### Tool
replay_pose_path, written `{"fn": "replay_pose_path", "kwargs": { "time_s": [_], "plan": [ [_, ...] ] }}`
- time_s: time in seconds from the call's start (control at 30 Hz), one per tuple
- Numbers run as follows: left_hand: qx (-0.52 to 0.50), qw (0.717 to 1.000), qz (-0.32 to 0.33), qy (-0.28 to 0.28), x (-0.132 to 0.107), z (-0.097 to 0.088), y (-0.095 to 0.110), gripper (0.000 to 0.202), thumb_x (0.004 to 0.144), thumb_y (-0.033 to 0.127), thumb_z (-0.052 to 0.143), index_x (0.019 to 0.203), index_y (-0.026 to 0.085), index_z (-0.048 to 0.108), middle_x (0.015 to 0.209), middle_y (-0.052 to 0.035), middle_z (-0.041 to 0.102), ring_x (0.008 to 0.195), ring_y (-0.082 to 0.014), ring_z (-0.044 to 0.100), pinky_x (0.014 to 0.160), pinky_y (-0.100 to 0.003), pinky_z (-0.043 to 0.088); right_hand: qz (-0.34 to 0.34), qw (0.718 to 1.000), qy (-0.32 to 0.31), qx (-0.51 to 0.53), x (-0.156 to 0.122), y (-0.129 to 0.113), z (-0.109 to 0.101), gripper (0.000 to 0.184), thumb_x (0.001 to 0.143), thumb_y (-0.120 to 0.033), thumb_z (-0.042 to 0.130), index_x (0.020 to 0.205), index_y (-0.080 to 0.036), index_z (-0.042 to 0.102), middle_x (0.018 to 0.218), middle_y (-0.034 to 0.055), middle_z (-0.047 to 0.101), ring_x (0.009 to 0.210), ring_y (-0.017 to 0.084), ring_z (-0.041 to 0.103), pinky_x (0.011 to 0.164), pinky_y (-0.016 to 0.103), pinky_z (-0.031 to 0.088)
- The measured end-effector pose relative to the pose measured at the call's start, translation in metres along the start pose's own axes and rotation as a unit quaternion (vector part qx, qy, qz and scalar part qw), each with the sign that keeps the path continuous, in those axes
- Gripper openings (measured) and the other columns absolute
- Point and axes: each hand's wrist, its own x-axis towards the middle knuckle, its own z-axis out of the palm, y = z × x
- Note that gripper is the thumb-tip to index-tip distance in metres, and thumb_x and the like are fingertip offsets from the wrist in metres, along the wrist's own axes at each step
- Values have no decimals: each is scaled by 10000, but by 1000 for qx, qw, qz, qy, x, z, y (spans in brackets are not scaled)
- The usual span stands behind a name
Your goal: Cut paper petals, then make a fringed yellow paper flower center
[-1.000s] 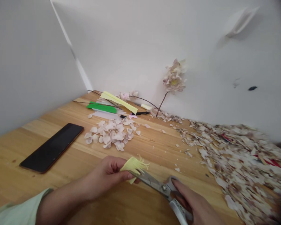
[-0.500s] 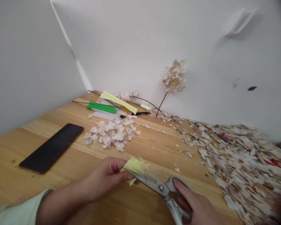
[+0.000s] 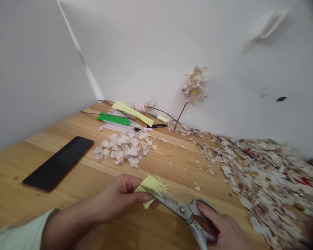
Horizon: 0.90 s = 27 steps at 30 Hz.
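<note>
My left hand (image 3: 122, 196) pinches a pale yellow paper strip (image 3: 151, 184) with a finely fringed edge. My right hand (image 3: 225, 231) grips the grey-handled steel scissors (image 3: 181, 210) through their finger loops. The nearly closed blades lie against the paper, their tips reaching the fingers of my left hand. Part of the strip is hidden behind the blades and those fingers.
A black smartphone (image 3: 57, 164) lies on the wooden table (image 3: 67, 152) to the left. Ahead are pink petals (image 3: 122, 149), green and yellow strips, a black pen and a paper flower (image 3: 194, 90). A large heap of paper scraps (image 3: 263, 177) covers the right side, against white walls.
The scissors have shifted slightly toward the upper left, with the blades further along the yellow paper. My left hand has turned the paper a little.
</note>
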Motion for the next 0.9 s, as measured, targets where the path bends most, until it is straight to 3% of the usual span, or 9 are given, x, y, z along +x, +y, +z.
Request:
{"fn": "replay_pose_path", "kwargs": {
  "time_s": [0.27, 0.43, 0.6, 0.73, 0.9],
  "plan": [
    [-10, 1000, 7, -7, 0, 1, 0, 264, 848, 365, 543, 764, 155, 677, 798, -31, 651, 799, -165, 566, 777, -267, 406, 10, 1000, -4, 7, 0, 1, 2, 324, 520, -160, 589, 823, -260, 641, 788, -24, 736, 681, 213, 680, 564, 221, 513],
    [2, 1000, 22, 17, -1, -1, -6, 219, 847, 317, 555, 776, 160, 690, 826, -27, 681, 808, -158, 592, 772, -249, 418, 6, 999, 27, -32, -4, 12, 10, 521, 563, -264, 622, 1074, -167, 643, 1058, 112, 699, 939, 336, 658, 738, 349, 560],
    [27, 998, 28, 58, 0, -3, -11, 207, 833, 310, 559, 801, 160, 698, 859, -45, 717, 847, -185, 621, 787, -271, 444, 50, 998, 11, -28, -5, 22, 16, 746, 583, -335, 610, 1265, -47, 515, 1314, 202, 508, 1176, 364, 504, 969, 453, 432],
    [57, 996, 19, 64, 1, -2, -9, 209, 839, 291, 541, 832, 159, 703, 869, -51, 725, 857, -196, 634, 783, -279, 460, 89, 996, -19, 4, -2, 11, 12, 785, 571, -352, 591, 1273, -15, 492, 1342, 224, 467, 1212, 368, 465, 1001, 467, 394],
    [55, 997, 24, 41, 1, -1, -9, 187, 825, 200, 513, 843, 165, 696, 890, -33, 724, 855, -190, 641, 795, -283, 460, 66, 997, -31, 16, 1, 4, 13, 791, 555, -319, 572, 1276, -8, 477, 1347, 227, 462, 1198, 361, 482, 996, 457, 402]
  ]
}}
